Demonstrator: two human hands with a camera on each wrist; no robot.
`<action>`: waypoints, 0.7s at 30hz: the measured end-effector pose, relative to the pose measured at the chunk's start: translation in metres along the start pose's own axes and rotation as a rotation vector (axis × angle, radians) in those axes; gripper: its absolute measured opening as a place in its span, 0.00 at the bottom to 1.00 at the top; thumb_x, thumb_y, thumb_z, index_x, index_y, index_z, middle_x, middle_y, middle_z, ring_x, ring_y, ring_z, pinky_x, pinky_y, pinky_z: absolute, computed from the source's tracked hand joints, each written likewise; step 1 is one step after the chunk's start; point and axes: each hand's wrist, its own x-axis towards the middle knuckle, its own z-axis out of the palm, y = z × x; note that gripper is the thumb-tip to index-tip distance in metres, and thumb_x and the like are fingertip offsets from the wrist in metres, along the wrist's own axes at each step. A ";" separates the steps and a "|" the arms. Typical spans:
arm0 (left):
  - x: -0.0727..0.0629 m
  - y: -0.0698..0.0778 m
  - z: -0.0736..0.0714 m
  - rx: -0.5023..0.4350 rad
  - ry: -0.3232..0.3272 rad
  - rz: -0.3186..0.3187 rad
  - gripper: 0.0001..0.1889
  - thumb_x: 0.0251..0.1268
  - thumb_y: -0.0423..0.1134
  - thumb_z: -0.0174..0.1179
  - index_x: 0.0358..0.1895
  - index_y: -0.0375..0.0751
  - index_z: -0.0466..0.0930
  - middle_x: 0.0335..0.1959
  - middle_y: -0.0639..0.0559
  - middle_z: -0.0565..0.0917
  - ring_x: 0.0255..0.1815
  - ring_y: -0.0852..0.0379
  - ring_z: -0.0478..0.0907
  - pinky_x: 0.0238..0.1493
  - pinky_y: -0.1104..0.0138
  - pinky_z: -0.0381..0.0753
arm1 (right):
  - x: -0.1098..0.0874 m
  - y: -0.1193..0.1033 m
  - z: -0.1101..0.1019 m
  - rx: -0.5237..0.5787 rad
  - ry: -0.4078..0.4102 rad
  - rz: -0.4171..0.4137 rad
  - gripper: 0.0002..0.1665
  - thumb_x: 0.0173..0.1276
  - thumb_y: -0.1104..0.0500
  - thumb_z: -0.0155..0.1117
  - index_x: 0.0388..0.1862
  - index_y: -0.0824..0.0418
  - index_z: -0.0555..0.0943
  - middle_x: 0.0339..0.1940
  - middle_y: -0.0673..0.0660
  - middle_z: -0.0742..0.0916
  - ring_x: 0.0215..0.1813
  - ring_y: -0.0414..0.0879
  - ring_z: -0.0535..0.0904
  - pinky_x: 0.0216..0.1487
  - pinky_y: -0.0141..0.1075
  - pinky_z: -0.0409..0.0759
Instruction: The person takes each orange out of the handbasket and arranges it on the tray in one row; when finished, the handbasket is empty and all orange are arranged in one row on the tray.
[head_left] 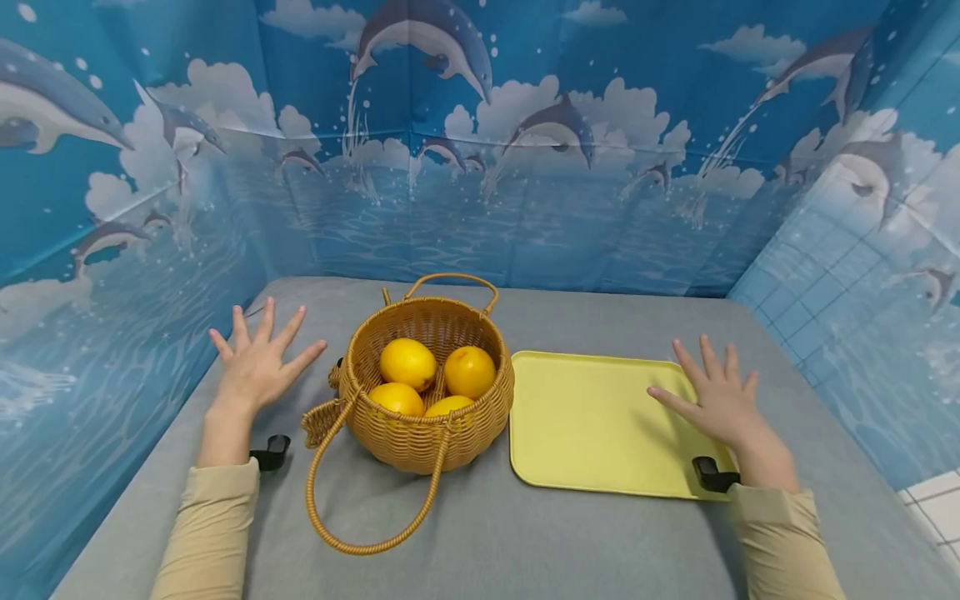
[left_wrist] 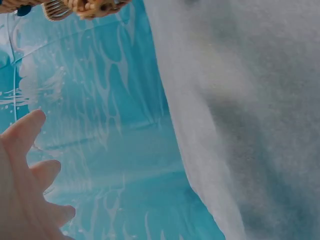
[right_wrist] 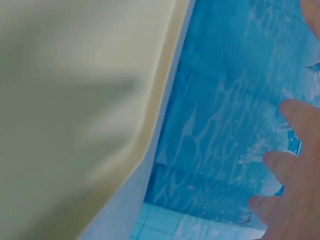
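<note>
In the head view, my left hand [head_left: 257, 362] is spread wide to the left of a wicker basket [head_left: 420, 446], apart from it and holding nothing. Inside the basket lie several yellow, lemon-like fruits [head_left: 407, 364], their lower parts partly hidden by the rim. My right hand [head_left: 722, 402], fingers spread, hovers over the right part of a yellow tray [head_left: 592, 421] and casts a shadow on it. The left wrist view catches my left fingers [left_wrist: 45, 172] at its lower left edge; my right fingers [right_wrist: 282, 165] show at the right edge of the right wrist view.
A grey cloth [head_left: 480, 542] covers the table. One basket handle [head_left: 360, 548] droops forward onto it, while the other handle [head_left: 457, 277] stands up at the back. Dolphin-printed curtains [head_left: 525, 225] enclose the back and sides. Black wrist mounts [head_left: 272, 452] sit beside both wrists.
</note>
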 end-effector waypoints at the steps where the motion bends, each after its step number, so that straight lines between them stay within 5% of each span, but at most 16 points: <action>1: 0.000 0.000 -0.001 -0.007 0.003 0.001 0.40 0.65 0.70 0.37 0.75 0.56 0.42 0.74 0.44 0.28 0.65 0.38 0.09 0.50 0.39 0.07 | 0.000 -0.001 -0.001 0.010 -0.002 -0.003 0.52 0.67 0.33 0.50 0.77 0.49 0.35 0.73 0.68 0.35 0.68 0.68 0.18 0.53 0.71 0.21; 7: -0.003 0.004 -0.008 -0.091 0.037 0.027 0.38 0.67 0.67 0.39 0.75 0.59 0.42 0.75 0.49 0.28 0.67 0.42 0.10 0.53 0.39 0.10 | 0.003 -0.010 -0.011 0.094 -0.010 -0.048 0.51 0.68 0.37 0.52 0.77 0.51 0.36 0.74 0.66 0.34 0.69 0.69 0.20 0.56 0.72 0.29; 12: -0.006 0.015 -0.015 -0.257 0.047 0.095 0.33 0.71 0.60 0.41 0.75 0.61 0.41 0.75 0.52 0.29 0.70 0.44 0.14 0.57 0.38 0.15 | 0.013 -0.027 -0.024 0.209 -0.009 -0.126 0.50 0.69 0.42 0.56 0.77 0.46 0.36 0.75 0.59 0.34 0.71 0.62 0.21 0.57 0.72 0.33; 21: -0.004 0.032 -0.018 -0.687 -0.097 0.151 0.30 0.73 0.50 0.47 0.73 0.70 0.45 0.75 0.60 0.35 0.74 0.54 0.27 0.62 0.34 0.35 | 0.041 -0.083 -0.051 0.355 -0.106 -0.292 0.44 0.70 0.46 0.56 0.76 0.40 0.43 0.77 0.50 0.40 0.75 0.56 0.33 0.60 0.67 0.47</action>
